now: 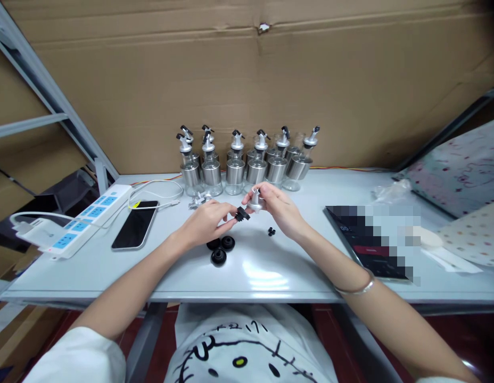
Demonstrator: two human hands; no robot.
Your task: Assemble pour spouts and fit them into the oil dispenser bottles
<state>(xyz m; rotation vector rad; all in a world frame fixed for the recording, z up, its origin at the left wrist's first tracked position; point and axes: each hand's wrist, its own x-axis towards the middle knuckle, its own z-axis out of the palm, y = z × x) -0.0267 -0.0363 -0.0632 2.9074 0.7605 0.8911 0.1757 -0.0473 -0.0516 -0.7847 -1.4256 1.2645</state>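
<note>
Between the thumb and fingers of my left hand (209,221) is a black rubber stopper (242,214). My right hand (281,207) pinches a silver pourer spout (256,202), its wide base facing down, close beside the stopper but seemingly apart from it. On the table below my left hand lie several more black stoppers (219,256), partly covered by the hand. A small cluster of tiny black parts (271,231) rests under my right hand. Loose silver spouts (199,199) lie behind my left hand.
Glass bottles with steel sleeves (235,173) stand in rows at the back, many topped with spouts. To the left are a phone (135,226), a white power strip (87,221) and a cable. A dark tablet (362,244) and a plastic bag (393,190) lie right.
</note>
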